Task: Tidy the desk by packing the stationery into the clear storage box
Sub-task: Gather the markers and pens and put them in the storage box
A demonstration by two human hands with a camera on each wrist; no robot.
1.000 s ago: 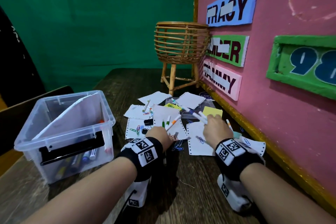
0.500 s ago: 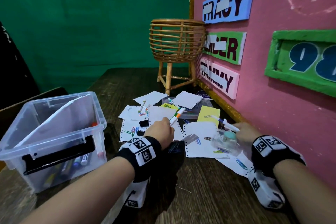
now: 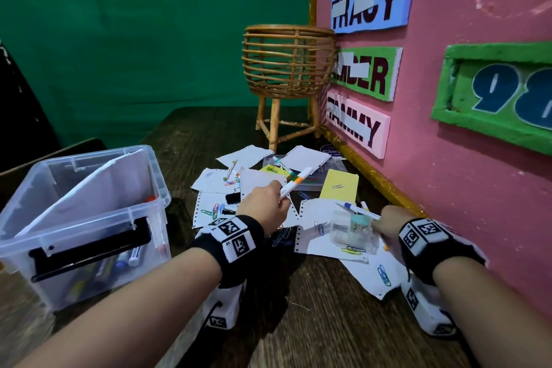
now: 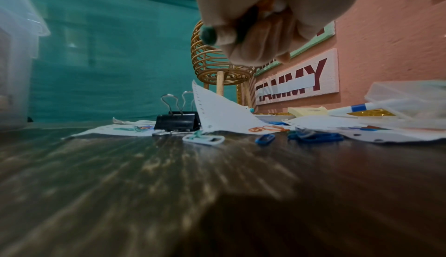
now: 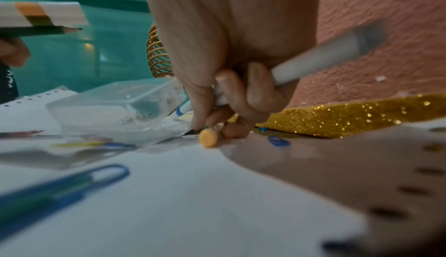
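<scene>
- Head view: left hand (image 3: 265,206) clenched round a white marker with an orange band (image 3: 295,184), tip slanting up and away past the fingers, above scattered white perforated paper sheets (image 3: 316,218).
- Right wrist view: same fist also grasping a dark green pencil (image 5: 41,31) just under the marker.
- Right hand (image 3: 391,222) low against the pink wall (image 3: 448,188), curled round a white pen with a blue band (image 3: 357,209); fingertips (image 5: 231,127) also pinching a thin orange-capped pen (image 5: 208,137) down on the paper.
- Just left of that grip, touching the paper: small clear plastic case (image 3: 352,231).
- Far left of both grips: clear plastic storage box (image 3: 89,212), open, markers lying in its bottom.
- Beneath and beyond the left fist: coloured paper clips (image 4: 313,137), black binder clips (image 4: 177,121), yellow sticky notes (image 3: 340,185), all on the dark wooden desk (image 3: 298,323).
</scene>
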